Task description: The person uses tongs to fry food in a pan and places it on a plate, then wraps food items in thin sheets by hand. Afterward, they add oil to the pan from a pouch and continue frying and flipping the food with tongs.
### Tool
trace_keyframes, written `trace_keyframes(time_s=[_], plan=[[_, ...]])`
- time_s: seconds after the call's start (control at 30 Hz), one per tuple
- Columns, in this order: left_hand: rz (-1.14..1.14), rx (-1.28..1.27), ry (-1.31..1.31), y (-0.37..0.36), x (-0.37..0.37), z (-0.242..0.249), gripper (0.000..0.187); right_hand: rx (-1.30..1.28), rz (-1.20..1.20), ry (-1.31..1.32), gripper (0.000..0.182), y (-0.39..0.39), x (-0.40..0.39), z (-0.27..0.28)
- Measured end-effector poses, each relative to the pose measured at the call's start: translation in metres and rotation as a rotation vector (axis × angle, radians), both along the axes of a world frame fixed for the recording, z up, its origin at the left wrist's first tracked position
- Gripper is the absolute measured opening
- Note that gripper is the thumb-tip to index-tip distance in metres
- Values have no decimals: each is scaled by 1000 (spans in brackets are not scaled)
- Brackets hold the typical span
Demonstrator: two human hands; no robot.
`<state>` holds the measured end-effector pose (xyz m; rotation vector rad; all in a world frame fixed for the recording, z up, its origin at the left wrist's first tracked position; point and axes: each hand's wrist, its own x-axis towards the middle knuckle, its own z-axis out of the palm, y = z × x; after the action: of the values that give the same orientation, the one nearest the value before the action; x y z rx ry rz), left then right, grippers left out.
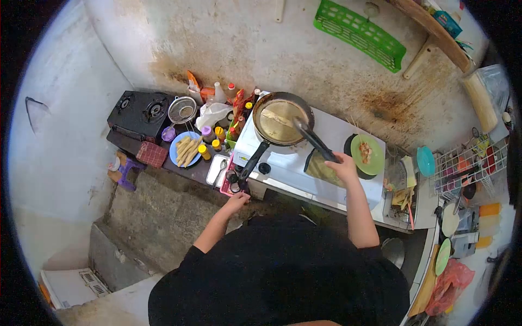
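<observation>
A frying pan (pixel 310 108) sits on the white stove (pixel 331 187), with shallow yellowish liquid and a pale, long piece of food (pixel 278 118) inside. My left hand (pixel 236 201) is closed at the end of the pan's black handle (pixel 254 162). In my right hand (pixel 343 167) is a black spatula (pixel 315 140), its blade reaching over the pan's right side. Right of that hand, a green plate (pixel 375 163) carries small orange-pink food pieces (pixel 365 152). A greenish folded cloth (pixel 323 169) lies on the stove below the spatula.
To the left are a blue plate (pixel 175 156) of pale rolls, spice bottles (pixel 204 151), a white tray (pixel 215 173), a strainer (pixel 182 110) and a black two-burner stove (pixel 138 111). A wire dish rack (pixel 462 165) stands at right. A green rack (pixel 359 35) hangs on the wall.
</observation>
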<state>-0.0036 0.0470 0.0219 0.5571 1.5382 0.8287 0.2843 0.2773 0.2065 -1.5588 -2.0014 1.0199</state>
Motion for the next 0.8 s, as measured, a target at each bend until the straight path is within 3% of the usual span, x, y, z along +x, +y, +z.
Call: trace_keyframes(time_s=[0.07,0.3,0.5,0.7,0.8], plan=[[48,20,13,2,5,-5,26,374,136,-287,50,-19,-21,14],[-4,53,38,4,6,19,30,741,318,-762,48,-33,-67,-5],[12,53,65,-6,1,12,24,893,377,-895,46,-19,-82,-14],[43,32,90,-19,-3,8,29,943,371,-829,38,-3,-97,-16],[44,46,130,-23,-7,-3,29,807,370,-775,33,2,-103,-3]])
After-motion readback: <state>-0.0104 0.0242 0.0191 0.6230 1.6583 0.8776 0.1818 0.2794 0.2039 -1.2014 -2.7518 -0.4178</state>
